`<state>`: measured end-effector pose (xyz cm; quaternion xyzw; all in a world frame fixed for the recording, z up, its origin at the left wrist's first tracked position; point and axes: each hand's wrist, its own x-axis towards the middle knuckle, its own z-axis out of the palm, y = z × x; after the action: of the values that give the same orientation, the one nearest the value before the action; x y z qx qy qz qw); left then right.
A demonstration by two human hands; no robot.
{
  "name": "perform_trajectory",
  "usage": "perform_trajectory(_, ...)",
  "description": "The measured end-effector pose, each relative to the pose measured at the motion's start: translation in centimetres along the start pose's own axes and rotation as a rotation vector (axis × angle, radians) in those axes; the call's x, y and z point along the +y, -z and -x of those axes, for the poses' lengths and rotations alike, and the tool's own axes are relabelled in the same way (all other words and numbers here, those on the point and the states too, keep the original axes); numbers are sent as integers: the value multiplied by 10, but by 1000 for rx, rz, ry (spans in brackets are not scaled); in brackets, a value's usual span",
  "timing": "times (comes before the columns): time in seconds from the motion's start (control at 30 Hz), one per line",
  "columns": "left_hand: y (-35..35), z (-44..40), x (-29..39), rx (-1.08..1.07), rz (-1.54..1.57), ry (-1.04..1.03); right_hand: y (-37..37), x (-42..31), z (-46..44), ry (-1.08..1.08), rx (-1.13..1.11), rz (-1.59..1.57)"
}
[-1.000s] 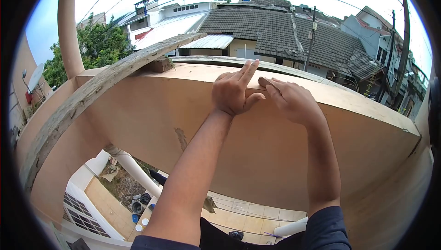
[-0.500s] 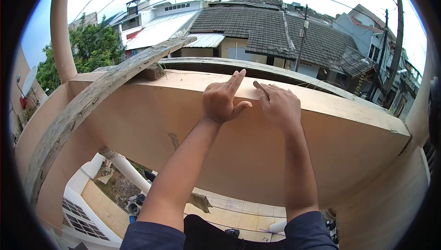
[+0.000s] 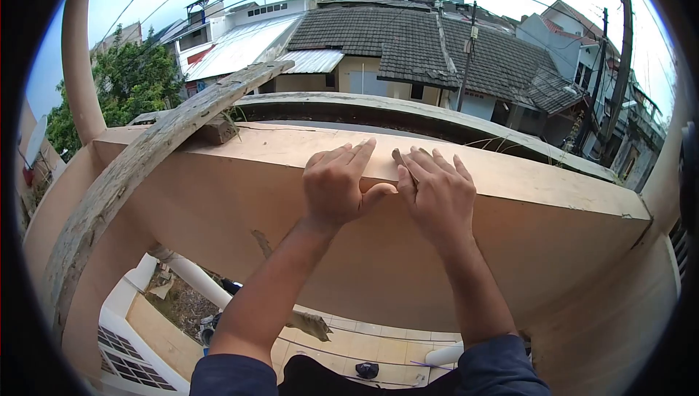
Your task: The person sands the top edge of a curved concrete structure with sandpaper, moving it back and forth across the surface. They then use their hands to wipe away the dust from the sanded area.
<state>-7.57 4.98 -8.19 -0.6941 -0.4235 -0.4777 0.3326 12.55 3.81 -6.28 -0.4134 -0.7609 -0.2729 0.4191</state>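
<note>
Flat brown piece sits at the peach ledge's near top edge, pinched under the right hand, its tip poking out toward ten o'clock. At nine o'clock, the left hand spreads its thumb wide against the ledge; farther, at ten, a weathered plank crosses.

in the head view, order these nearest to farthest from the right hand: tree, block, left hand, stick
1. Stick: in the right hand
2. Left hand: just left
3. Block: farther left, by the plank
4. Tree: far left, outside
</note>
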Motion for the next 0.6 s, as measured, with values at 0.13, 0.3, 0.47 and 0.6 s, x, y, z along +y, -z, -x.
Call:
perform_trajectory(0.13,0,5,1,-22,9,19,4,0,-1,-46,-71,-96)
perform_trajectory(0.3,2,2,2,-62,-8,45,4,0,-6,-36,-89,-77)
perform_trajectory(0.47,3,1,3,-97,-16,53,0,5,-3,-8,-75,-35)
perform_trajectory(0.6,4,2,4,-98,-49,47,1,2,-3,-12,-33,-21)
